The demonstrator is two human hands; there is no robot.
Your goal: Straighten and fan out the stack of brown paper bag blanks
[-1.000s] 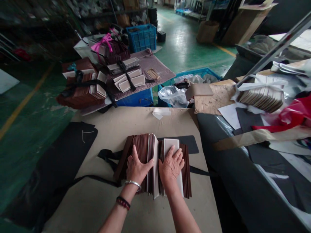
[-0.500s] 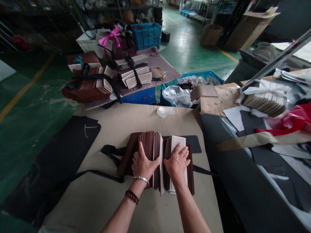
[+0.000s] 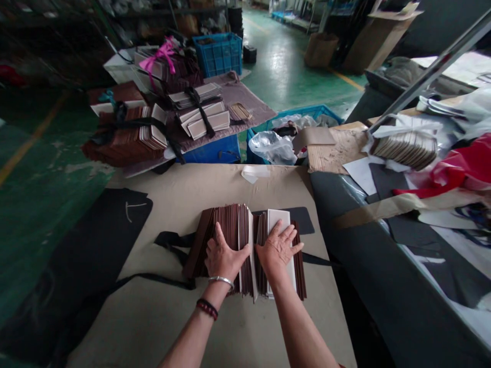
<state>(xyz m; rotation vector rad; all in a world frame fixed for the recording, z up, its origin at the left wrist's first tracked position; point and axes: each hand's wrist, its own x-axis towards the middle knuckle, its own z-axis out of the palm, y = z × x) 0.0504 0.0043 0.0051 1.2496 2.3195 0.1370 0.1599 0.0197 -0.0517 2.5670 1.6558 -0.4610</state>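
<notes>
On a beige-topped table (image 3: 184,327) lie two rows of thin dark-brown pieces standing on edge, with some pale ones among them. My left hand (image 3: 225,257) rests with spread fingers on the left row of brown pieces (image 3: 226,220); its thumb reaches a pale piece at that row's right side. A white flat piece (image 3: 276,217) lies on top of the right row of brown pieces (image 3: 299,276), and my right hand (image 3: 276,250) presses on it, fingers spread. A narrow gap parts the rows. Black straps (image 3: 172,239) come out on both sides, and a dark flat sheet (image 3: 305,221) sits behind the right row.
Tied bundles of brown and pale pieces (image 3: 134,130) stand on a cloth-covered surface (image 3: 255,102) at the back left. Behind the table is a blue crate (image 3: 318,112) with plastic bags. A black sheet (image 3: 80,260) hangs at left; a cluttered dark bench (image 3: 345,245) adjoins at right.
The view has shifted slightly, so the background sits a little further left. Both hands stay on the rows, with the right fingers spread slightly wider.
</notes>
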